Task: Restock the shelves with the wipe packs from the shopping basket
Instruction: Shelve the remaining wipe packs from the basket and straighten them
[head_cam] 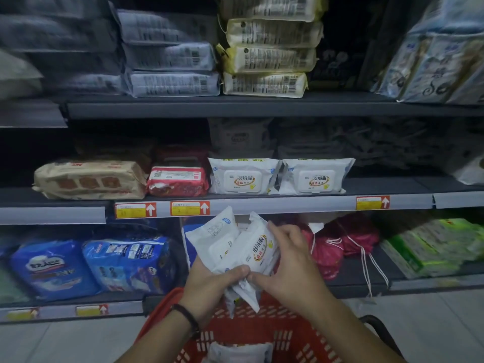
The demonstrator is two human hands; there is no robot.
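Two hands holding soft white wipe packs above a red basket.
The left hand (212, 284) curls round the crinkled lower ends of both packs. The right hand (285, 265) grips the front pack (259, 247), glossy film with a rounded lid, overlapping the second pack (212, 237). Beneath, the lattice-walled plastic shopping basket (262, 331) holds another pale pack (241, 352). On the grey shelf (288, 204) above, two matching pillow-shaped packs (243, 176) lie side by side, touching.

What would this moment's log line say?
left hand: holds white wipe packs; right hand: grips same packs; basket: below hands; shelf: two matching packs placed
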